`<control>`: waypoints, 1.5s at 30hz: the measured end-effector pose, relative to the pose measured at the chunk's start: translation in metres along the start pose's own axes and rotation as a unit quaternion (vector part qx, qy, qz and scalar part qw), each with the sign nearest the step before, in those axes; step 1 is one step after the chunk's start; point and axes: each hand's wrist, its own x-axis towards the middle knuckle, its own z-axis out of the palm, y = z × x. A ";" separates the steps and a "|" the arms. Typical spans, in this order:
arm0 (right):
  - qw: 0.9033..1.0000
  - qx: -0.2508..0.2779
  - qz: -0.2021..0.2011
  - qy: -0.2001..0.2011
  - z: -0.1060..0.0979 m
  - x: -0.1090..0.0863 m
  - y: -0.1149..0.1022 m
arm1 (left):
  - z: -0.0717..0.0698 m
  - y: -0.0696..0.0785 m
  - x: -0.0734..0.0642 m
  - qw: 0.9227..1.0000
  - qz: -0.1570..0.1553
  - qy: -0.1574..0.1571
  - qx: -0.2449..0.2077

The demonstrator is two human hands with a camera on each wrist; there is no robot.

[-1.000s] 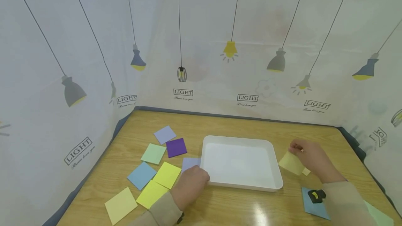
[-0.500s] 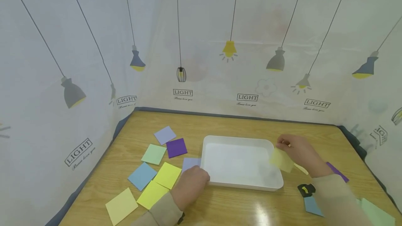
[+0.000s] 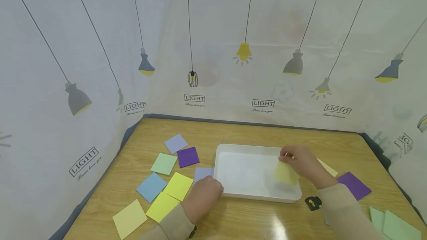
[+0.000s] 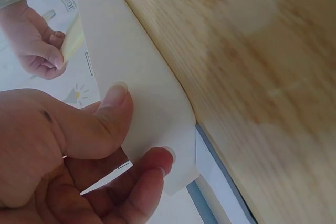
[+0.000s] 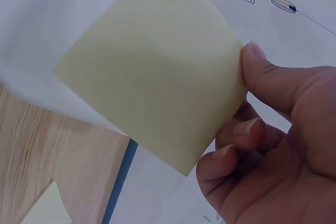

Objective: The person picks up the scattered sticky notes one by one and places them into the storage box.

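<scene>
My right hand (image 3: pixel 303 164) pinches a pale yellow sticky note (image 3: pixel 286 174) by its edge, above the right end of a white tray (image 3: pixel 247 173). In the right wrist view the square note (image 5: pixel 152 72) hangs tilted between thumb and fingers. At the tray's near left corner, my left hand (image 3: pixel 204 197) holds the rim. The left wrist view has the thumb (image 4: pixel 113 114) against the tray's wall (image 4: pixel 152 82), with curled fingers beside it. Close to this hand lie a lavender note (image 3: pixel 202 173), partly hidden, and bright yellow notes (image 3: pixel 178 186).
Further left are purple (image 3: pixel 188 157), mint (image 3: pixel 164 163), blue (image 3: pixel 151 187) and pale yellow (image 3: pixel 129 219) notes. On the right lie a purple note (image 3: pixel 354 185), green notes (image 3: pixel 400 226) and another pale yellow note (image 3: pixel 327 167). A printed curtain (image 3: pixel 220 66) surrounds the wooden table (image 3: pixel 253 219).
My right hand has carried the pale yellow note leftward from beside the tray to above its right end, uncovering the purple note. My left hand stays on the tray corner.
</scene>
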 end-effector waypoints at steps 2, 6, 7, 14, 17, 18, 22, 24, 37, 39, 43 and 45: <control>1.000 -0.001 0.000 -0.006 0.002 0.001 -0.001 | 0.000 0.000 0.000 1.000 0.000 -0.001 -0.002; 1.000 -0.008 -0.002 -0.022 0.005 0.003 -0.002 | -0.001 0.000 0.000 1.000 -0.003 -0.004 -0.012; 1.000 -0.011 -0.001 -0.028 0.005 0.005 -0.002 | -0.001 0.000 0.001 1.000 -0.004 -0.005 -0.014; 0.997 -0.003 0.007 -0.077 0.011 0.010 0.001 | 0.001 0.000 0.002 1.000 -0.013 -0.010 -0.019; 0.995 0.003 0.008 -0.097 0.015 0.011 0.002 | 0.001 0.000 0.002 0.999 -0.018 -0.017 -0.020; 0.995 0.005 0.008 -0.103 0.017 0.011 0.002 | 0.000 0.000 0.002 0.999 -0.019 -0.018 -0.021; 0.993 0.012 0.009 -0.121 0.020 0.013 0.004 | 0.000 0.001 0.002 0.999 -0.019 -0.017 -0.021; 0.992 0.012 0.012 -0.128 0.021 0.014 0.005 | 0.000 0.001 0.003 1.000 -0.018 -0.017 -0.018; 0.987 0.016 -0.016 -0.161 0.034 0.018 0.007 | -0.001 0.001 0.004 0.999 -0.022 -0.023 -0.022; 0.986 0.012 -0.022 -0.162 0.035 0.019 0.006 | -0.002 0.000 0.004 0.999 -0.022 -0.026 -0.019; 0.987 -0.006 -0.024 -0.160 0.039 0.021 0.005 | 0.000 0.000 0.005 0.999 -0.022 -0.030 -0.016; 0.987 -0.011 -0.020 -0.161 0.041 0.022 0.005 | 0.001 0.000 0.005 0.999 -0.023 -0.030 -0.015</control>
